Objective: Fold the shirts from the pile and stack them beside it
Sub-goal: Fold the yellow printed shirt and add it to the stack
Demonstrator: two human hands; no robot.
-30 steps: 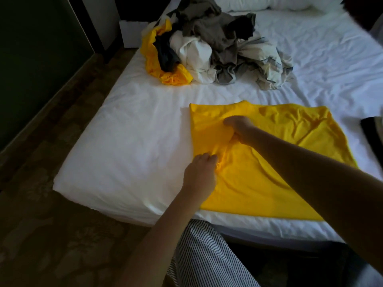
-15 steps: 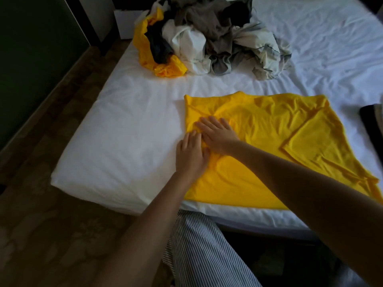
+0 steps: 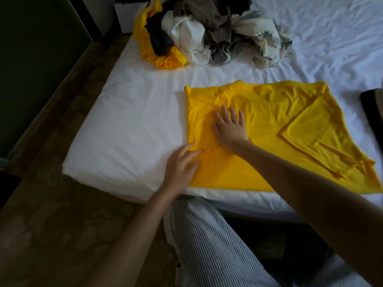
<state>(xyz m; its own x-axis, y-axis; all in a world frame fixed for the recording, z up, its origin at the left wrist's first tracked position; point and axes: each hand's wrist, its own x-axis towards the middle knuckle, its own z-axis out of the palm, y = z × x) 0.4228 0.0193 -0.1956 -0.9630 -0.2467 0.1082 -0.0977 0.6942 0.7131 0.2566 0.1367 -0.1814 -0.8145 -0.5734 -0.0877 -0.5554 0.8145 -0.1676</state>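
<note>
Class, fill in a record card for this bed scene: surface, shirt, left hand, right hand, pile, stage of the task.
surface: bed, white sheet
shirt: yellow, spread flat near the bed's front edge, one sleeve folded in
left hand: fingers straight, touching the shirt's left edge
right hand: pressed flat on the shirt
pile: unfolded clothes behind the shirt, apart from it
stage: shirt partly folded, not yet stacked

Left hand (image 3: 182, 165): palm down, fingers straight and close together, pointing up-right; slightly blurred.
Left forearm (image 3: 132, 235): bare, rising from bottom edge.
Right hand (image 3: 230, 129): palm down, flat, fingers spread, pointing away.
Right forearm (image 3: 300, 183): bare, entering from right edge, angled across.
Hands near, not touching.
</note>
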